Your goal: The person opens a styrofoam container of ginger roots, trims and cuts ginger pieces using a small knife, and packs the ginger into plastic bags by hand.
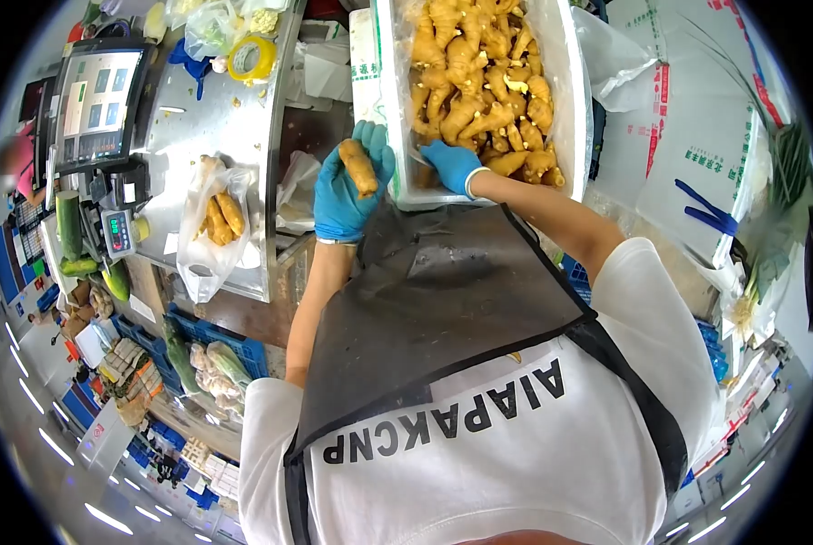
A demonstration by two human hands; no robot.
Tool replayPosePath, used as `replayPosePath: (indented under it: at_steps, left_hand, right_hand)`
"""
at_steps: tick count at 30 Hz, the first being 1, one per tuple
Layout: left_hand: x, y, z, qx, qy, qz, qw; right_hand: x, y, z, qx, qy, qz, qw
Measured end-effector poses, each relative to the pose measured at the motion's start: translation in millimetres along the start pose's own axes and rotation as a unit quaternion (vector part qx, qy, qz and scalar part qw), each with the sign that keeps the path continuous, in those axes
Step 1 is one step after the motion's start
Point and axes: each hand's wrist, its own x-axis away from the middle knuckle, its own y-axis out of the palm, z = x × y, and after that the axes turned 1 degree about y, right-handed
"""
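My left hand (pixel 350 186), in a blue glove, is palm up and holds one piece of ginger (pixel 359 169) across the palm and fingers. A white foam box (pixel 570 100) lined with clear plastic stands in front of me, holding a large pile of ginger (pixel 470 73). My right hand (pixel 452 166), also gloved in blue, is inside its near left corner, beside the pile. The fingers there point down and are partly hidden, so their grip cannot be made out.
To the left, a metal counter (pixel 166 136) carries a plastic bag of ginger (pixel 220 218), yellow tape (pixel 252 58), a scale display (pixel 118 232) and a touchscreen (pixel 102 102). Vegetables lie in a blue crate (pixel 252 359). Green-leaved vegetables (pixel 788 163) are at far right. A person (pixel 25 163) stands far left.
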Motion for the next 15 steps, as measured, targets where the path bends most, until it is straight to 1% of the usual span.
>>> replayPosePath:
  at_steps: [3, 6, 7, 9, 10, 12, 14, 15]
  left_hand:
    - [-6, -1, 0, 0.062, -0.059, -0.056, 0.995]
    - [-18, -1, -2, 0.010, -0.043, -0.095, 0.994]
    - [-19, 0, -3, -0.038, 0.001, -0.075, 0.996]
    - [-26, 7, -5, -0.038, 0.052, -0.015, 0.998]
    - [-30, 9, -6, -0.037, 0.077, 0.017, 0.996]
    - [-40, 8, -10, -0.054, 0.080, 0.033, 0.995]
    - [-50, 10, -21, -0.073, 0.061, 0.060, 0.994]
    - [-57, 6, -26, -0.101, 0.030, 0.053, 0.993]
  right_hand:
    - [-6, 7, 7, -0.023, 0.006, -0.026, 0.999]
    - [-1, 4, 10, -0.026, -0.015, 0.006, 1.000]
    - [4, -11, 3, -0.105, 0.017, 0.009, 0.994]
    - [18, -41, -8, -0.260, 0.079, 0.011, 0.962]
    - [22, -45, -10, -0.279, 0.054, 0.082, 0.955]
    - [29, -55, -11, -0.311, 0.007, 0.222, 0.924]
    - [49, -90, -39, -0.350, 0.004, 0.197, 0.916]
    - [56, -107, -54, -0.370, 0.003, 0.188, 0.910]
